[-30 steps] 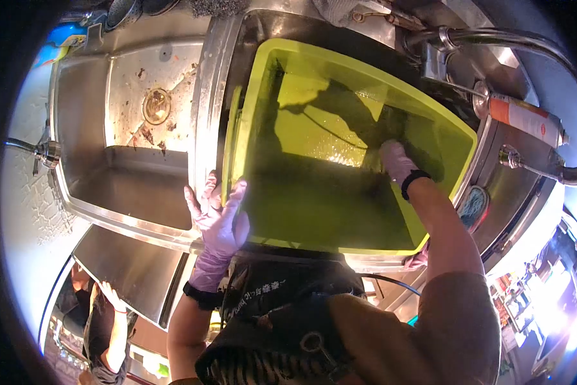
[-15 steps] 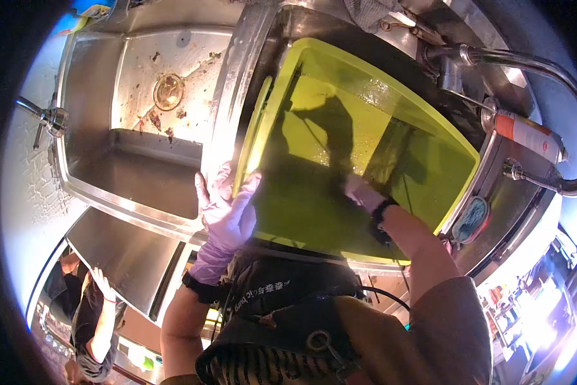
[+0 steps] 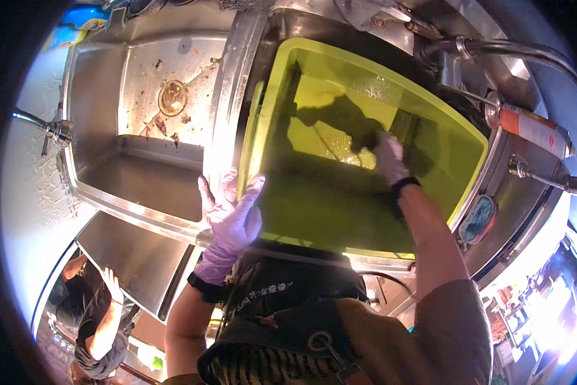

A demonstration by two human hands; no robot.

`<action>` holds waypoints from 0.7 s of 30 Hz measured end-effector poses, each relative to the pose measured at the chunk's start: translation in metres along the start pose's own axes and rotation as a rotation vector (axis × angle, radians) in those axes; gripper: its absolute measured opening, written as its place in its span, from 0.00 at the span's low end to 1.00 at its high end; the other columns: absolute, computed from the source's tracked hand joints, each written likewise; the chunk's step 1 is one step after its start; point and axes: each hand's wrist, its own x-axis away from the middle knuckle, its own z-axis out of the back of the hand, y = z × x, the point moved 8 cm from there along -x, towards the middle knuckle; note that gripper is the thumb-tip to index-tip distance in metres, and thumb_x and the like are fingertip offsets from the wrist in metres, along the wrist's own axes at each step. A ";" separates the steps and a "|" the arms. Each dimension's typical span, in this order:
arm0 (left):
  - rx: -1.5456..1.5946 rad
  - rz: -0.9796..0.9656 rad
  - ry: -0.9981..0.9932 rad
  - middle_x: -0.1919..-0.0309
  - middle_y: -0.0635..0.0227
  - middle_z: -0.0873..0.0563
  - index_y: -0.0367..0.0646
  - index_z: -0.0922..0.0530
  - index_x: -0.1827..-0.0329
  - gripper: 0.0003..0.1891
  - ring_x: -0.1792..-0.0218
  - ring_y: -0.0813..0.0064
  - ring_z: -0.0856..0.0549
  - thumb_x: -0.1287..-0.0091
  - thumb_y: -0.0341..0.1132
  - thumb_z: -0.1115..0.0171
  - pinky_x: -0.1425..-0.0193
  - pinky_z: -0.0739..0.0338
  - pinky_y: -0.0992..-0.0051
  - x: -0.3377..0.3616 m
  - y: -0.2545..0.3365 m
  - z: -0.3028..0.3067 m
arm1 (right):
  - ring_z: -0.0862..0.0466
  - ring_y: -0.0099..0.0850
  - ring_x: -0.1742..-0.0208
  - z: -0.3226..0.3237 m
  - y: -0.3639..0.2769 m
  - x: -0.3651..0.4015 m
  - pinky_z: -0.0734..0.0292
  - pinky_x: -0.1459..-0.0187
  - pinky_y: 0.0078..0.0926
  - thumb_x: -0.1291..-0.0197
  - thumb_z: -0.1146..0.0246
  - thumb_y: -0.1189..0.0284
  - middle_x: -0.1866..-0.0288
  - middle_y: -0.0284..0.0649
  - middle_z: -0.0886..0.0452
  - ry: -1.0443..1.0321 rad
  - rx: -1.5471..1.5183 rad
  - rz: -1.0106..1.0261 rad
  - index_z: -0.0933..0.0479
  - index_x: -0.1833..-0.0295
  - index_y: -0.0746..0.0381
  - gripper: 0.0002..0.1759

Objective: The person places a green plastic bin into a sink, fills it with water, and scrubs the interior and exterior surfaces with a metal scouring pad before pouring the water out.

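Green tub (image 3: 279, 83) sits in right of 2 basins (image 3: 340, 29), presumably so spills get caught. Left hand (image 3: 232, 208): fingers spread at tub's left rim, likely bracing it. Right hand (image 3: 390, 157) inside tub, fingers look curled; can't tell if anything's held.

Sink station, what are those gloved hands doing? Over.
Left hand at near left corner of lime-green tub. Right hand inside tub, grip contents unclear. Nothing visibly in the way.
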 end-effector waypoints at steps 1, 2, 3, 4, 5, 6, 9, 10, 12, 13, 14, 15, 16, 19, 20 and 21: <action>-0.017 0.019 -0.046 0.49 0.74 0.16 0.56 0.24 0.38 0.28 0.40 0.58 0.24 0.46 0.30 0.45 0.28 0.58 0.37 0.000 -0.001 -0.002 | 0.21 0.40 0.57 -0.016 -0.039 0.013 0.23 0.54 0.38 0.29 0.55 0.69 0.54 0.47 0.21 -0.023 -0.104 0.075 0.26 0.49 0.66 0.16; -0.028 0.025 -0.059 0.48 0.74 0.16 0.56 0.24 0.38 0.28 0.40 0.57 0.24 0.46 0.30 0.45 0.28 0.58 0.37 -0.002 -0.001 -0.003 | 0.23 0.40 0.51 -0.030 -0.093 0.041 0.26 0.49 0.37 0.29 0.56 0.67 0.50 0.48 0.23 -0.067 -0.306 0.156 0.28 0.46 0.65 0.17; -0.042 0.033 -0.067 0.48 0.75 0.16 0.56 0.24 0.38 0.28 0.40 0.57 0.24 0.46 0.30 0.45 0.29 0.58 0.37 -0.002 -0.001 -0.004 | 0.25 0.41 0.44 -0.038 -0.134 0.063 0.29 0.43 0.37 0.28 0.57 0.66 0.45 0.48 0.25 -0.121 -0.397 0.213 0.30 0.42 0.64 0.18; -0.057 0.042 -0.078 0.48 0.75 0.16 0.56 0.25 0.37 0.28 0.40 0.57 0.25 0.46 0.30 0.45 0.29 0.58 0.36 -0.001 -0.002 -0.004 | 0.28 0.42 0.37 -0.040 -0.169 0.081 0.32 0.37 0.37 0.27 0.59 0.65 0.41 0.49 0.27 -0.170 -0.375 0.246 0.32 0.38 0.63 0.20; -0.046 0.009 -0.142 0.41 0.67 0.21 0.48 0.29 0.35 0.29 0.34 0.57 0.31 0.46 0.29 0.45 0.27 0.65 0.37 0.002 -0.002 -0.008 | 0.22 0.44 0.43 -0.045 -0.184 0.081 0.29 0.41 0.40 0.28 0.56 0.65 0.47 0.47 0.21 -0.146 -0.161 0.276 0.26 0.45 0.64 0.18; -0.044 0.000 -0.153 0.41 0.68 0.21 0.48 0.29 0.35 0.30 0.34 0.57 0.31 0.46 0.29 0.45 0.27 0.66 0.37 0.003 -0.003 -0.008 | 0.22 0.43 0.45 -0.044 -0.177 0.077 0.28 0.42 0.39 0.29 0.54 0.65 0.48 0.46 0.21 -0.158 -0.191 0.348 0.25 0.46 0.63 0.18; -0.017 -0.001 -0.189 0.39 0.69 0.22 0.49 0.31 0.33 0.31 0.33 0.56 0.32 0.44 0.29 0.45 0.26 0.68 0.39 0.005 -0.003 -0.009 | 0.20 0.34 0.54 -0.011 -0.065 0.041 0.25 0.51 0.33 0.33 0.46 0.65 0.54 0.41 0.19 -0.140 -0.631 0.074 0.21 0.52 0.61 0.13; -0.006 0.001 -0.186 0.39 0.69 0.22 0.49 0.32 0.32 0.31 0.32 0.56 0.32 0.44 0.30 0.45 0.26 0.68 0.40 0.003 -0.003 -0.010 | 0.18 0.28 0.59 0.000 -0.009 0.032 0.23 0.58 0.27 0.36 0.41 0.66 0.60 0.38 0.16 -0.089 -1.011 -0.345 0.18 0.57 0.60 0.11; 0.005 0.014 -0.201 0.39 0.70 0.22 0.50 0.33 0.30 0.32 0.31 0.54 0.33 0.43 0.30 0.45 0.25 0.70 0.42 0.008 -0.007 -0.012 | 0.22 0.24 0.64 0.058 0.059 0.010 0.24 0.60 0.26 0.40 0.39 0.68 0.66 0.36 0.18 0.133 -0.794 -0.320 0.19 0.61 0.62 0.09; 0.054 0.102 -0.258 0.39 0.69 0.22 0.51 0.34 0.30 0.32 0.30 0.52 0.35 0.42 0.32 0.45 0.25 0.72 0.44 0.018 -0.015 -0.019 | 0.23 0.25 0.63 0.098 0.067 0.007 0.24 0.58 0.26 0.40 0.39 0.70 0.63 0.34 0.18 0.510 -0.096 -0.094 0.21 0.57 0.65 0.10; 0.036 0.082 -0.240 0.38 0.70 0.22 0.51 0.34 0.30 0.32 0.30 0.52 0.35 0.42 0.32 0.45 0.25 0.73 0.44 0.016 -0.014 -0.017 | 0.23 0.28 0.61 0.076 0.073 -0.010 0.25 0.54 0.26 0.39 0.40 0.69 0.60 0.37 0.20 0.509 -0.067 -0.108 0.23 0.53 0.64 0.12; 0.020 0.060 -0.228 0.38 0.70 0.22 0.51 0.34 0.30 0.32 0.30 0.51 0.35 0.42 0.32 0.45 0.25 0.73 0.44 0.014 -0.011 -0.015 | 0.23 0.31 0.59 0.047 0.080 -0.032 0.26 0.51 0.26 0.39 0.40 0.68 0.58 0.40 0.21 0.506 -0.039 -0.127 0.25 0.50 0.63 0.15; 0.002 0.034 -0.212 0.38 0.70 0.22 0.51 0.34 0.30 0.32 0.30 0.51 0.35 0.42 0.32 0.45 0.25 0.73 0.44 0.010 -0.009 -0.014 | 0.23 0.33 0.56 0.031 0.080 -0.045 0.27 0.48 0.26 0.38 0.41 0.67 0.55 0.44 0.22 0.508 -0.013 -0.145 0.27 0.46 0.63 0.17; -0.026 0.041 -0.206 0.39 0.67 0.21 0.52 0.33 0.30 0.32 0.31 0.50 0.33 0.43 0.32 0.46 0.25 0.72 0.43 0.006 -0.004 -0.012 | 0.23 0.37 0.48 0.032 -0.060 -0.038 0.26 0.46 0.35 0.42 0.40 0.69 0.46 0.44 0.23 0.515 -0.464 0.041 0.30 0.41 0.59 0.23; -0.034 0.036 -0.204 0.39 0.58 0.23 0.53 0.32 0.31 0.32 0.33 0.50 0.31 0.44 0.32 0.46 0.25 0.70 0.42 0.004 -0.002 -0.011 | 0.23 0.38 0.44 0.025 -0.108 -0.038 0.25 0.46 0.39 0.43 0.40 0.71 0.42 0.45 0.24 0.514 -0.397 0.122 0.31 0.38 0.58 0.25; -0.055 0.027 -0.202 0.39 0.55 0.24 0.53 0.32 0.31 0.32 0.34 0.51 0.31 0.45 0.32 0.46 0.25 0.68 0.41 0.003 -0.001 -0.009 | 0.22 0.41 0.46 0.029 -0.155 -0.031 0.24 0.47 0.38 0.45 0.38 0.73 0.40 0.48 0.25 0.662 -0.286 0.316 0.31 0.38 0.58 0.27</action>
